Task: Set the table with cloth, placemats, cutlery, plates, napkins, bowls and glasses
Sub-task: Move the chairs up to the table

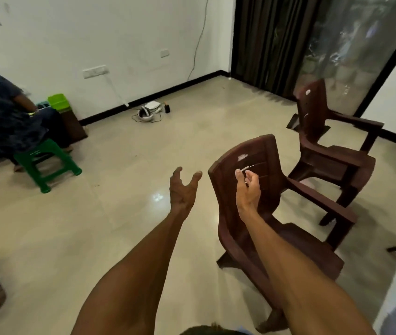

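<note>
Both hands empty, left hand [183, 189] fingers spread, right hand [247, 189] loosely curled, reaching toward the near brown chair [259, 213], likely to shift it for the bench; no cloth, plates or cutlery in view, location unknown

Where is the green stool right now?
In the head view, the green stool stands on the tiled floor at the far left, under a seated person, near the white wall, well left of the two brown chairs.
</note>
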